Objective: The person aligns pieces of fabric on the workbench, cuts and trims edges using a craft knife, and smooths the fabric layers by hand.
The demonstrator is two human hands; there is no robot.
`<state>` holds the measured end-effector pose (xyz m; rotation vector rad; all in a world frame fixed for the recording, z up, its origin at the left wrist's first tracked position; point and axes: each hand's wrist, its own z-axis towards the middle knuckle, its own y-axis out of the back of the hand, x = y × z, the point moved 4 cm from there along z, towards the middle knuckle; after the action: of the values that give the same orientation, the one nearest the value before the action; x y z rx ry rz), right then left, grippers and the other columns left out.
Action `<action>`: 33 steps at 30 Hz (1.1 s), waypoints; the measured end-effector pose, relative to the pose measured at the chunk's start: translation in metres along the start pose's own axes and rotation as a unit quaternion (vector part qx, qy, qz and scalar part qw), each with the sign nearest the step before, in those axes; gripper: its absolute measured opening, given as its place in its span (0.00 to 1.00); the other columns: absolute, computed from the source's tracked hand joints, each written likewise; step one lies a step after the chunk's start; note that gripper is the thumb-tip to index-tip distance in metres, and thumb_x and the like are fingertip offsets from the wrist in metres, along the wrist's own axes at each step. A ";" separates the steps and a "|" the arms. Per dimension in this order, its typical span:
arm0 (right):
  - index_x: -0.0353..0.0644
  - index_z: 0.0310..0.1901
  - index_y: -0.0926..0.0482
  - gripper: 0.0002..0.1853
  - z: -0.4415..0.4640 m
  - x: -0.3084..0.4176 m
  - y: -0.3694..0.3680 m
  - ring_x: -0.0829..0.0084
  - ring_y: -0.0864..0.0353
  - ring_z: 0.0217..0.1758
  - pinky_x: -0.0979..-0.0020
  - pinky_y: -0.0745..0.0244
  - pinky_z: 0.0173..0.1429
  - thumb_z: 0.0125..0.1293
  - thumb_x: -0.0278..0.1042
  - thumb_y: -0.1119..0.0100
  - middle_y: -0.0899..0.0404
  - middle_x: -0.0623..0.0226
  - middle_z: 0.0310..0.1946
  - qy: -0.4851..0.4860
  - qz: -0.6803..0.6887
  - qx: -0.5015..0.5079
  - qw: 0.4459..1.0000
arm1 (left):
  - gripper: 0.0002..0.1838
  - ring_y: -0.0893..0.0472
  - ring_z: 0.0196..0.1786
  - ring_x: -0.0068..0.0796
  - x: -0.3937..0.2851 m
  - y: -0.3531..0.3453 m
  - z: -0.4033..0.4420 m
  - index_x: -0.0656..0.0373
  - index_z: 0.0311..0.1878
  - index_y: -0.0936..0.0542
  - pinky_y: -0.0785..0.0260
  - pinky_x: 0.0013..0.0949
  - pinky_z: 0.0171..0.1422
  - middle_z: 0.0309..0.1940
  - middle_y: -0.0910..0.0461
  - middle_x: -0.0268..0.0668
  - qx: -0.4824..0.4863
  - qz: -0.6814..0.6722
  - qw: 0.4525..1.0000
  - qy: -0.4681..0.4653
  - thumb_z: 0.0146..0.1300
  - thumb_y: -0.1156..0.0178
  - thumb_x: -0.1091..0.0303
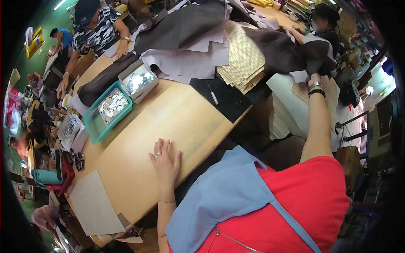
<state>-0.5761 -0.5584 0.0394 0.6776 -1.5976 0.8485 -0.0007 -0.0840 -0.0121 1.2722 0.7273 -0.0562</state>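
Observation:
My left hand lies flat on the wooden tabletop, fingers stretched out, holding nothing. My right hand reaches far to the right, where a dark brown sheet with a pale underside meets several hanging cream woven-pattern sheets. Its fingers are mostly hidden by the material, so whether they grip it I cannot tell. A stack of woven-pattern sheets rests on the table between my hands and the far side. Beside it, a slim white-handled tool lies on a black mat.
Left of centre stand a teal basket of small pale pieces and a white box of shiny pieces. Large dark brown sheets cover the back. A grey board lies front left. Co-workers are across the table.

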 end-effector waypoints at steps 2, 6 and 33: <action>0.35 0.63 0.27 0.32 -0.023 0.017 0.010 0.66 0.23 0.56 0.63 0.25 0.57 0.57 0.38 0.33 0.23 0.62 0.59 -0.044 0.008 -0.039 0.998 | 0.26 0.42 0.77 0.44 0.001 0.000 0.000 0.51 0.65 0.27 0.60 0.67 0.77 0.72 0.38 0.44 0.004 0.014 1.000 -0.004 0.66 0.39 0.54; 0.28 0.62 0.30 0.31 -0.019 0.030 0.020 0.62 0.23 0.58 0.64 0.26 0.59 0.53 0.27 0.43 0.24 0.54 0.59 0.046 0.048 -0.079 0.995 | 0.25 0.43 0.77 0.45 0.000 0.000 -0.001 0.50 0.63 0.26 0.59 0.66 0.77 0.72 0.37 0.43 0.010 0.025 1.000 -0.006 0.66 0.39 0.53; 0.56 0.69 0.31 0.37 -0.318 0.019 -0.305 0.58 0.45 0.77 0.42 0.47 0.74 0.56 0.47 0.29 0.41 0.64 0.74 0.681 -0.406 0.244 0.559 | 0.23 0.41 0.76 0.47 0.006 -0.003 0.001 0.51 0.58 0.22 0.55 0.65 0.76 0.69 0.33 0.43 -0.013 0.014 1.000 -0.016 0.64 0.39 0.51</action>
<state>-0.1545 -0.4721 0.1375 0.6943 0.4456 0.7015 0.0030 -0.0834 -0.0178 1.2541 0.6799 -0.0446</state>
